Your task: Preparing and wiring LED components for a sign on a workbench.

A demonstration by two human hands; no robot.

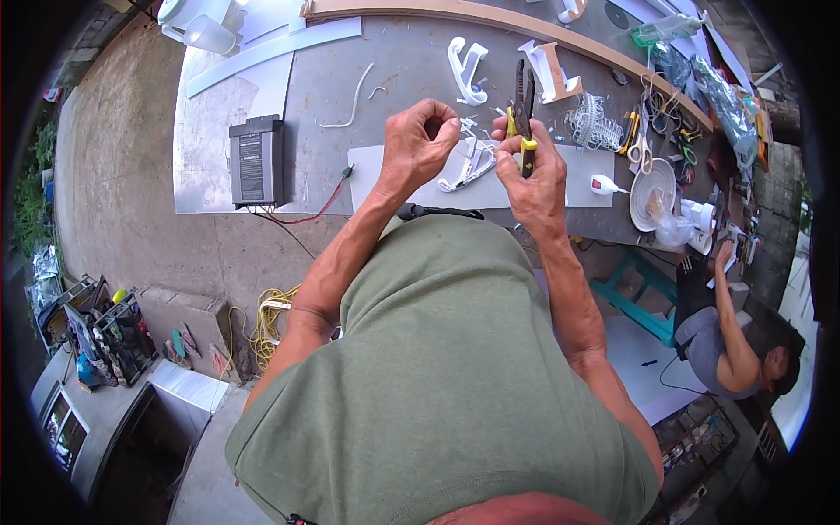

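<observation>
Over the near part of the workbench (319, 96), my right hand (538, 179) is closed round pliers (523, 103) with black and yellow handles, their dark jaws pointing away from me. My left hand (416, 144) is raised beside it, thumb and fingertips pinched together. Whatever is in that pinch, if anything, is too small to make out. Between and below the hands lies a white curved piece (466, 182) with thin wires, partly hidden, on a pale sheet (582, 166). Beyond them stand a white curved channel shape (464, 74) and a brown-and-white angular one (556, 74).
A black power supply box (256, 166) with a red wire sits left. On the right are coiled white wire (595, 122), scissors (641, 153), a small white bottle (605, 185) and a round white plate (652, 197). A person (726, 341) sits at right, near a green stool (634, 297).
</observation>
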